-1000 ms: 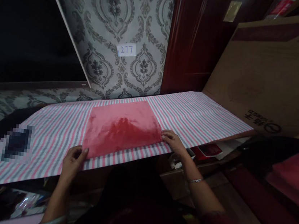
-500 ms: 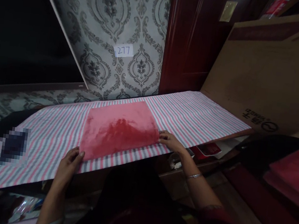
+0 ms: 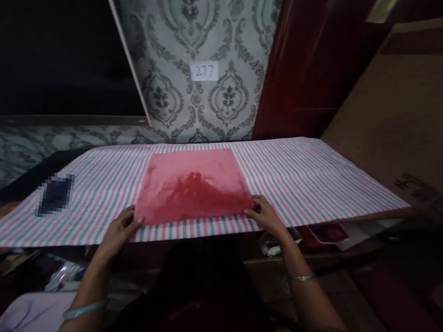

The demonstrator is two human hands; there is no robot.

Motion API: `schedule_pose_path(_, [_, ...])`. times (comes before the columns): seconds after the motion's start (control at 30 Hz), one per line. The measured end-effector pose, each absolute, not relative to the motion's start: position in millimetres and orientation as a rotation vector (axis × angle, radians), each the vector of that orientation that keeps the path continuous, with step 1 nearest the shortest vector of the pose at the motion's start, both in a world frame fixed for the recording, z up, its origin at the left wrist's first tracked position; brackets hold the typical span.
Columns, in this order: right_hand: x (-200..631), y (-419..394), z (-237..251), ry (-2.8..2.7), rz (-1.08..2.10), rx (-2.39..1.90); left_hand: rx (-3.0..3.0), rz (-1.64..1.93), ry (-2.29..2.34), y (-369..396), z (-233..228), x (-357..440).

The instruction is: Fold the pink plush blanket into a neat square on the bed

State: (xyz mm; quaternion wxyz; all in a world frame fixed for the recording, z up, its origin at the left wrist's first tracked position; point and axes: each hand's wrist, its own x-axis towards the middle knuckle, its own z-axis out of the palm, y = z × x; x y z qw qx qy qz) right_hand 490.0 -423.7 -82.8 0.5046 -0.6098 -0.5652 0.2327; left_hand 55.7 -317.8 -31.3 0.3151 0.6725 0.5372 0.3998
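Note:
A pinkish-red, velvety piece of cloth (image 3: pixel 193 181) lies as a flat rectangle across a pink, grey and white striped tablecloth (image 3: pixel 305 176). Its middle has a darker, shiny patch. At the near left corner, my left hand (image 3: pixel 120 231) pinches the edge between thumb and fingers. My right hand (image 3: pixel 267 216) grips the near right corner in the same way, its fingertips partly hidden. Both forearms reach in from the bottom of the view. Whether the cloth is a cover or a folded sheet I cannot tell.
A large dark screen (image 3: pixel 51 37) stands at the back left. A cardboard box (image 3: pixel 421 120) leans at the right end. A dark pixelated patch (image 3: pixel 55 197) covers something on the left of the table. Open storage with assorted items (image 3: pixel 326 234) shows beneath the table edge.
The view has swung left, so everything sits farther right in the picture. Both hands stay at the red cloth's near corners, and its near edge looks flatter and straighter.

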Motion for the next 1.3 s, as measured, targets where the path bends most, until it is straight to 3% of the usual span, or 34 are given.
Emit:
schedule_pose_path(0.4, [481.5,-432.7,-71.3,-1.256,0.686,-1.565,1.466,1.149,1.425,-301.9,-54.5,43.3])
schedule_pose_path(0.73, [481.6,-397.9,-68.9,-1.092,0.529,-1.835,1.384,0.9,1.626,-266.1,-15.0,73.2])
schedule_pose_path(1.3, [470.8,-393.6,-52.0,-1.015,0.847,-1.527,1.32,1.046,1.439,-257.3,-7.4,80.8])
